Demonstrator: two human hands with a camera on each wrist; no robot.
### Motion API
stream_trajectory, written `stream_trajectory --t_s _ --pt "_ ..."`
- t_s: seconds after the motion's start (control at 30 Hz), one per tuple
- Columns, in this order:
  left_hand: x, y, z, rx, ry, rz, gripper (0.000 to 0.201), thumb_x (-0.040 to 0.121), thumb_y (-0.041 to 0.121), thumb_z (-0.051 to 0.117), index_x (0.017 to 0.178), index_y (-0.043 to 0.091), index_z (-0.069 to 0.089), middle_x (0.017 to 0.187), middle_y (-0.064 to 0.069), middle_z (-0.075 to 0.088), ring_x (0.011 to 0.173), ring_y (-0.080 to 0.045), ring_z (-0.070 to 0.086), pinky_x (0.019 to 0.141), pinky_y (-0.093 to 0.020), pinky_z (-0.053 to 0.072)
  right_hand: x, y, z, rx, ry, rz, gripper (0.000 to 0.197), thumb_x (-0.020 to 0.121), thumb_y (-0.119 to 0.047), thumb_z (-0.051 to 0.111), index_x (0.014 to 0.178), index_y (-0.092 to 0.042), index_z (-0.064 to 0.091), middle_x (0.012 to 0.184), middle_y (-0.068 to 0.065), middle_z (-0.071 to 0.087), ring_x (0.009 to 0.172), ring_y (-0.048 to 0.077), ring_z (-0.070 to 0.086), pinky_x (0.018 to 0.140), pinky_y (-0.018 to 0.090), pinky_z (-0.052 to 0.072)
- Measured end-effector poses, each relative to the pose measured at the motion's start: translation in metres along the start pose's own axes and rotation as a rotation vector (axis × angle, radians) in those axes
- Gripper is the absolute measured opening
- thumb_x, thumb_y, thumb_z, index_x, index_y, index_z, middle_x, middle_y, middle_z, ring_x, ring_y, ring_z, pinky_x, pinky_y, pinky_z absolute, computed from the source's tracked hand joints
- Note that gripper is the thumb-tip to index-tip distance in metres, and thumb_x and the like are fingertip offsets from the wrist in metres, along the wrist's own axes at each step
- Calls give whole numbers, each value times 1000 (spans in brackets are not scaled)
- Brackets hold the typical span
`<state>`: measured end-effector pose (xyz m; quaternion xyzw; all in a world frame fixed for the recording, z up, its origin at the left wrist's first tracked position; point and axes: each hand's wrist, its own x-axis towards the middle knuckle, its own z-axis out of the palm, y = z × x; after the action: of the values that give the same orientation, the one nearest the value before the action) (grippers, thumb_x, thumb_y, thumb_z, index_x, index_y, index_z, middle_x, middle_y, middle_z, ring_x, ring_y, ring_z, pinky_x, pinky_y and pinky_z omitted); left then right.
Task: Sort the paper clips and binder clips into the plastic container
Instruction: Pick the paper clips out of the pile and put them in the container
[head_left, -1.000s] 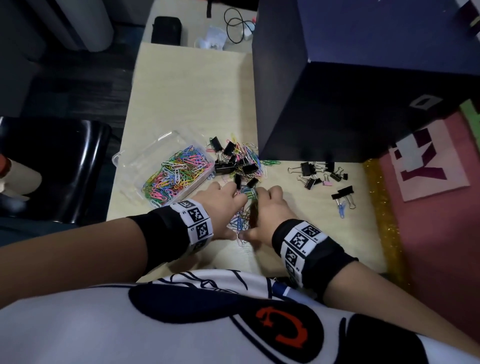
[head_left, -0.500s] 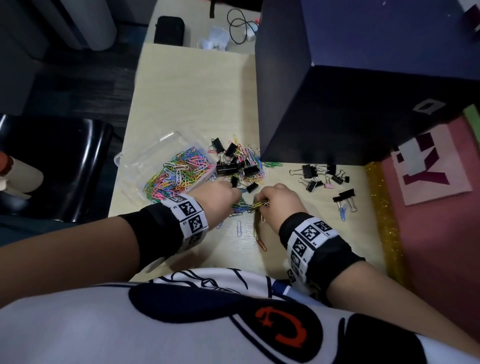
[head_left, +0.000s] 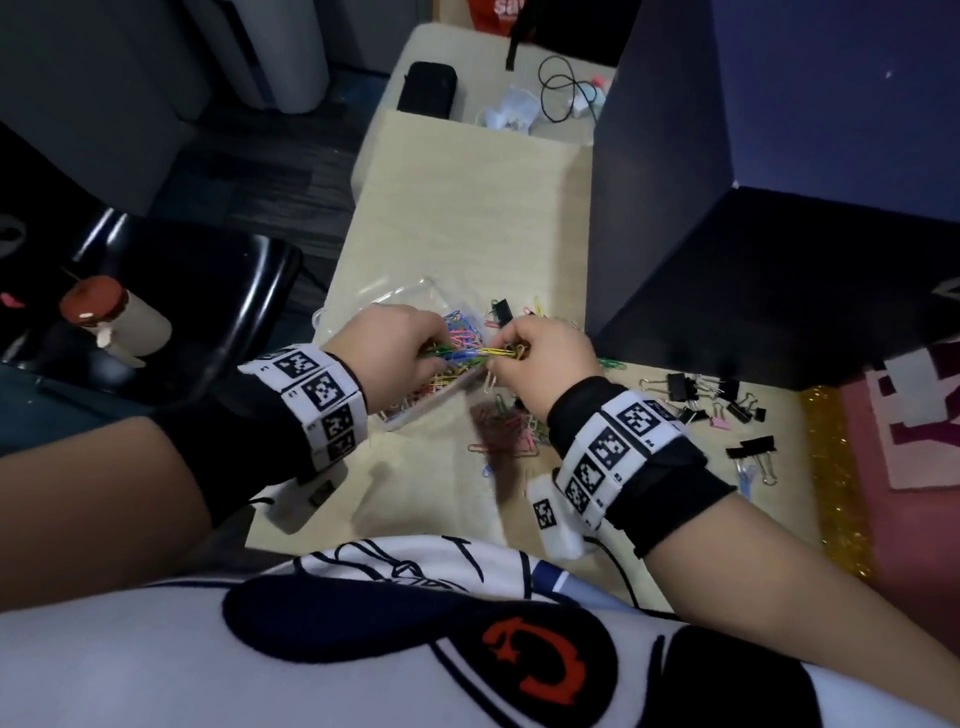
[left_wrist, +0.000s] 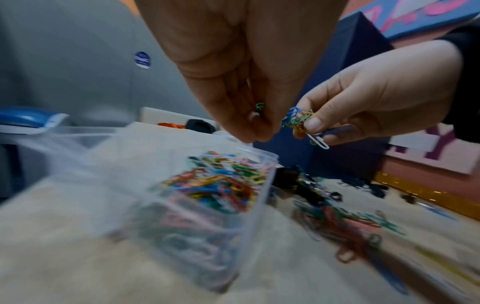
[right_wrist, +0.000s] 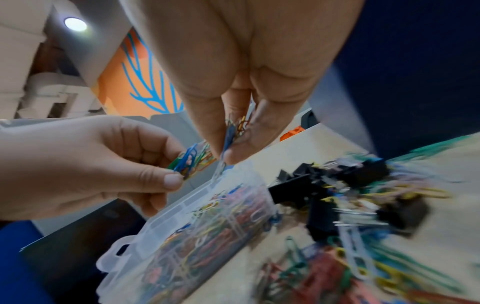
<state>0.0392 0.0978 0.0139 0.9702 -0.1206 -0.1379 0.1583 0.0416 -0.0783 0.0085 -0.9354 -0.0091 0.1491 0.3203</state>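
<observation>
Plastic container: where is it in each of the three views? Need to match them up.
Head: plastic container sits centre, mostly hidden under the left hand.
Left wrist: centre, below the fingers, blurred.
Right wrist: lower left to centre, latch tab towards the camera.
Shared landmark: the black binder clips beside it.

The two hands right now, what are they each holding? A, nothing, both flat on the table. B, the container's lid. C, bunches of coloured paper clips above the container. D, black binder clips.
C: the left hand and the right hand each pinch a bunch of coloured paper clips, raised over the plastic container, while the binder clips lie on the table.
</observation>
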Motion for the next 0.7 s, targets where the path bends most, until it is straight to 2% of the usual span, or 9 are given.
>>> stream_trajectory --t_s 0.1,0.2,0.3,0.4,0.47,0.53,0.6,0.7 --pt "-6 -19 -4 16 -16 -86 29 84 32 66 112 22 65 106 -4 68 99 -25 61 86 -31 47 11 -16 15 -16 0 -49 19 86 -25 64 105 -25 67 113 2 62 95 18 57 84 23 39" --pt "-10 -32 -1 56 -68 -144 35 84 38 65 116 25 61 110 0 63 100 -23 60 89 -34 47 12 -22 24 -36 -70 -74 35 91 -29 56 126 -22 57 128 4 56 110 21 57 97 28 40" --pt "-11 -31 4 84 -57 -150 36 87 39 59 121 26 57 117 -1 56 107 -25 56 90 -36 48 7 -13 20 -23 -61 -66 35 94 -23 51 129 -21 52 131 6 47 109 21 57 99 28 38" --pt "-12 -14 8 74 -39 -67 30 89 33 54 118 25 57 118 -1 53 102 -26 60 83 -35 49 2 9 7 -108 -21 11 26 94 -21 48 118 -20 56 124 7 51 104 24 57 95 31 42" --pt "-10 2 13 76 -80 44 27 89 32 52 115 25 58 117 -1 53 101 -26 60 81 -34 50 -6 27 -1 -294 -108 113 25 93 -20 47 116 -16 55 120 9 53 106 27 57 91 34 46" --pt "-7 19 21 91 -169 152 27 91 32 50 116 26 57 118 1 52 106 -23 58 82 -31 48 -18 43 -5 -438 -224 258 31 91 -15 46 122 -12 48 123 12 48 110 30 55 91 36 46" --pt "-1 36 30 119 -243 219 32 91 31 50 122 25 56 123 0 51 111 -23 56 85 -31 47 -34 56 -5 -504 -271 333 39 89 -8 44 127 -6 40 127 14 41 114 33 51 94 36 43" --pt "8 53 46 192 -327 277 44 90 28 51 134 20 48 130 -3 48 118 -25 51 99 -37 44 -51 71 -2 -534 -266 275 43 89 -6 44 131 -5 34 130 15 36 115 33 47 97 35 40"
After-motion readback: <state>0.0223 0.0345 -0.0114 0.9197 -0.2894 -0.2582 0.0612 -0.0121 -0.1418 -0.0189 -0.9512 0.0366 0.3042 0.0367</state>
